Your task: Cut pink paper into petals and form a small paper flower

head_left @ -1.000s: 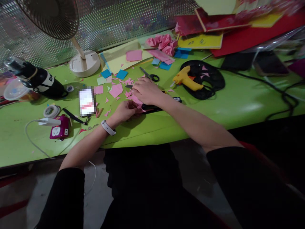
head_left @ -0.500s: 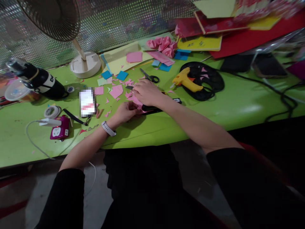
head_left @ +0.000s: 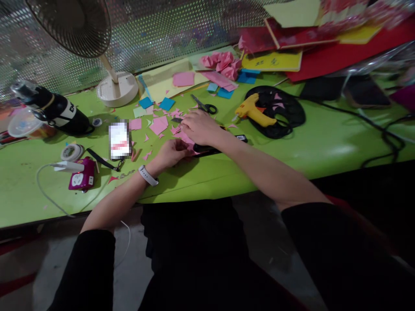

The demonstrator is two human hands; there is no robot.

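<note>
My left hand (head_left: 172, 153) rests near the front of the green table (head_left: 259, 164), thumb and fingers pinched at the near edge of a pink paper (head_left: 185, 138). Over that paper's far side lies my right hand (head_left: 201, 127), palm down, fingers stretched out to the left. A dark pointed blade (head_left: 176, 120) shows beside its fingertips; the rest is hidden. Below the right palm, a black object (head_left: 202, 149) is partly covered, its kind unclear. Scissors (head_left: 205, 105) with black handles lie just beyond the right hand. Pink paper scraps (head_left: 158, 124) are scattered to the left.
A phone (head_left: 119, 140), purple power adapter (head_left: 81, 173) with a white cable, dark bottle (head_left: 60, 110) and fan (head_left: 116, 88) stand or lie left. To the right, a yellow glue gun (head_left: 254, 111) sits on a black tray (head_left: 292, 110). Folded pink paper pieces (head_left: 223, 62) lie at the back.
</note>
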